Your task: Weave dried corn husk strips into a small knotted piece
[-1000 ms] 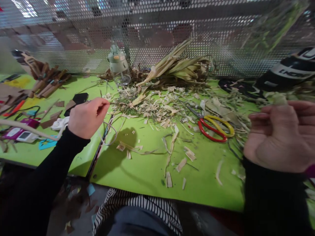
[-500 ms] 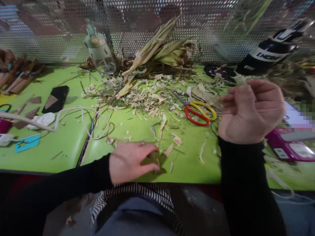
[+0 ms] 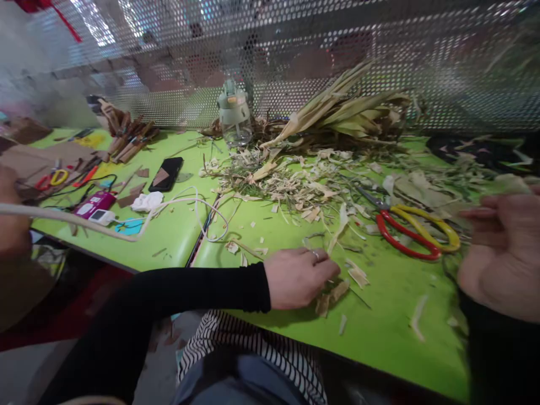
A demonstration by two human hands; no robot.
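Note:
My left hand (image 3: 298, 278), with a ring on one finger, is low over the green tabletop with its fingers curled together and pointing down. Brownish husk scraps (image 3: 331, 298) lie right at its fingertips; what is inside the fingers is hidden. At the right edge my right hand (image 3: 504, 256) is raised, palm up and partly cut off. Between its thumb and fingers is a pale green piece of husk (image 3: 511, 183), somewhat blurred. Scissors (image 3: 415, 230) with one red and one yellow handle lie between the hands, nearer the right one.
Shredded husk (image 3: 291, 183) is strewn mid-table, before a bundle of dried corn husks (image 3: 337, 115) and a bottle (image 3: 234, 115). Leftward lie a phone (image 3: 166, 173), a white cable (image 3: 196, 199), a purple power strip (image 3: 95, 203) and another person's arm (image 3: 10, 216). Perforated metal (image 3: 287, 67) stands behind.
My view has swung left, so the table's contents sit further right. My left hand's thumb and fingers have come together over the scraps. My right hand still holds the pale husk piece.

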